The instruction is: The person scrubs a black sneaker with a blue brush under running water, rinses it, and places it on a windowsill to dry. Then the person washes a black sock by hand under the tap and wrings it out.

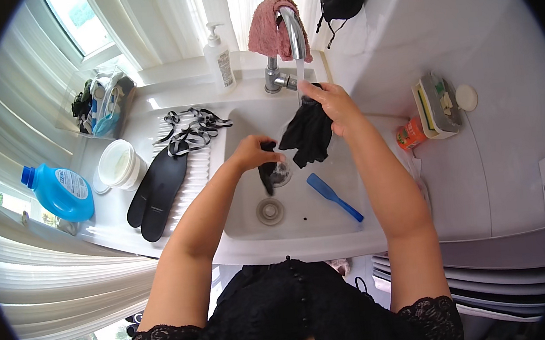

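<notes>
Under the running tap [297, 33], my right hand [335, 106] grips a limp black cloth [308, 135] by its top edge, and it hangs down into the white sink [245, 228]. Water falls from the spout next to my right fingertips. My left hand [256, 154] is closed on a smaller dark cloth piece [267, 177] over the left part of the basin. Whether the two dark pieces join, I cannot tell. On the basin floor lie a blue brush-like tool with a long handle [334, 197] and a round drain fitting [270, 211].
Left of the basin are black insoles [162, 187], striped shoelaces [193, 133], a white tub [118, 164], a blue detergent bottle [61, 191] and a clear bin [99, 105]. Behind stands a pump bottle [218, 60]. A pink cloth [265, 30] drapes the tap. A caddy [436, 107] is at right.
</notes>
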Available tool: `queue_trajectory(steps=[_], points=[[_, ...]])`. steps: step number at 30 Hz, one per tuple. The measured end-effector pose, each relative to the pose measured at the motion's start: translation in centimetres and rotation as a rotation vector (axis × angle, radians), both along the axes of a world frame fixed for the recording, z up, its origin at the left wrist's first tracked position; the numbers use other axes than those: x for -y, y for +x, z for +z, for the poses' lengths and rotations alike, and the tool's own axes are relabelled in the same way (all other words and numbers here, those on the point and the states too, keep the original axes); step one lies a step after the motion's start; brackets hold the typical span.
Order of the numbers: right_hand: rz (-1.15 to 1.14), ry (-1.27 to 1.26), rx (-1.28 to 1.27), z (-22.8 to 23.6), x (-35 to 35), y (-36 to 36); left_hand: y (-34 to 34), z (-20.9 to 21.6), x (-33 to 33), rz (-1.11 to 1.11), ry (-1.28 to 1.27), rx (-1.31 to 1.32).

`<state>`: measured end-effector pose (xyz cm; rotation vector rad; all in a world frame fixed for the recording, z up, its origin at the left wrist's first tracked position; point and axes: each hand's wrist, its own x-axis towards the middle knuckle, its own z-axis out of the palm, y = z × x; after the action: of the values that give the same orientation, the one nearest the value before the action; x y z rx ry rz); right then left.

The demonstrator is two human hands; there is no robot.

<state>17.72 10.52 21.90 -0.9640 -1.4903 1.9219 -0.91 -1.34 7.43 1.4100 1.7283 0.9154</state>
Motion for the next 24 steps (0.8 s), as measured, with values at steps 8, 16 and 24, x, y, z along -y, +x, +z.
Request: queue_trajectory(steps=[8, 16, 24], points=[[0.105, -0.124, 0.001, -0.4, -0.9, -0.2, 2.9, 3.9, -4.2, -0.050, 0.333, 0.045], [0.047, -0.125, 0.024, -2.6, -2.3, 0.3, 1.9, 1.3, -2.1, -0.049, 0.055, -0.180], [0.093, -0.285, -0.199, 0.0, -2.5, 1.4, -1.5, 0.5, -1.2, -0.031, 0.002, -0.056]])
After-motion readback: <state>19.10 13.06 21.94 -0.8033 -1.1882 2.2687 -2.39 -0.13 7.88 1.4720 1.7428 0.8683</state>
